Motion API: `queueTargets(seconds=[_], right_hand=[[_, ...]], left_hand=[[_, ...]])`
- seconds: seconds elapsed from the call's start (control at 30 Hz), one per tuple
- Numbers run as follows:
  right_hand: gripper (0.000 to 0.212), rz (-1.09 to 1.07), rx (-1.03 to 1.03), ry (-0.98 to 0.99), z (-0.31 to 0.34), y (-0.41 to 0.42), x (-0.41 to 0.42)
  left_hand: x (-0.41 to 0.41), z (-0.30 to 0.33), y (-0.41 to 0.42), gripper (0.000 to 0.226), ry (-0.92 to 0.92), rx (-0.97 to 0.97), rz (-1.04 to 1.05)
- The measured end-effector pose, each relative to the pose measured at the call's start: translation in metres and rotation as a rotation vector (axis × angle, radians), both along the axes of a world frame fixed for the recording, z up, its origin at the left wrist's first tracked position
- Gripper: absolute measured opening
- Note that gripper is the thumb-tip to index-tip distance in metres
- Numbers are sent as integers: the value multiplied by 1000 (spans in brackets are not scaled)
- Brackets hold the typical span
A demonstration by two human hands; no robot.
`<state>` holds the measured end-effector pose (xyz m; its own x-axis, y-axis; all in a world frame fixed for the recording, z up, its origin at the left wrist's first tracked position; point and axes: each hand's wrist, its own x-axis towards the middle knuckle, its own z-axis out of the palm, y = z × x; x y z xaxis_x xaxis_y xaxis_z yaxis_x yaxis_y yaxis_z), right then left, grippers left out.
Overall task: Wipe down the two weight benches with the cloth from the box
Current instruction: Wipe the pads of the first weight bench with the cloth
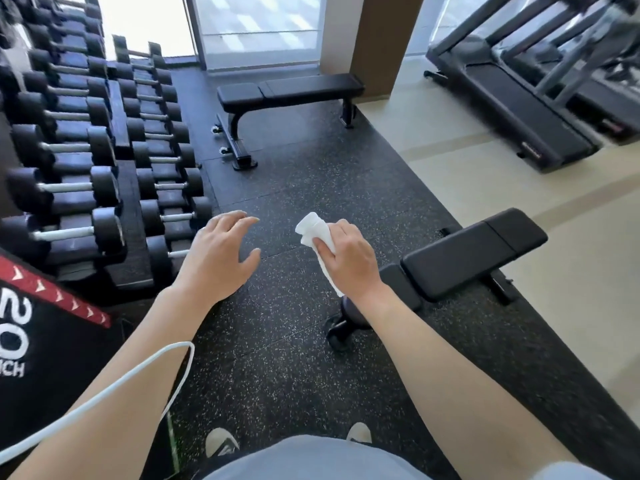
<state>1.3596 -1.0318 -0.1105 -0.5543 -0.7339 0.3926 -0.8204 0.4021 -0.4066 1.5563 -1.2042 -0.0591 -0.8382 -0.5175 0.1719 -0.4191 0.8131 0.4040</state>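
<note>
My right hand grips a rolled white cloth in mid-air above the speckled black floor. The cloth sticks out past my fingers at the top and hangs below my wrist. My left hand hovers beside it with fingers spread and nothing in it. One black weight bench stands just right of my right hand, its near end hidden behind my wrist. The second black bench stands farther away near the window. A black box with red trim and white lettering sits at the lower left.
A long rack of black dumbbells runs down the left side. Treadmills stand at the upper right on the pale floor. A brown pillar rises behind the far bench. A white cable loops across my left forearm.
</note>
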Motion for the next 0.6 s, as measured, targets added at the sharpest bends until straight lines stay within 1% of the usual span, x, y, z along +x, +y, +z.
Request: queueTargets(seconds=[0.2, 0.33, 0.47, 0.6], right_hand=[[32, -20, 27, -3, -9, 85, -81], [31, -19, 66, -19, -21, 129, -121], [30, 1, 103, -39, -31, 148, -140], [29, 13, 102, -62, -37, 149, -152]], left_hand=[[-68, -13, 81, 58, -22, 21, -4], [-99, -20, 121, 57, -23, 35, 26], [-112, -28, 153, 58, -36, 62, 57], [-121, -38, 162, 58, -61, 79, 77]])
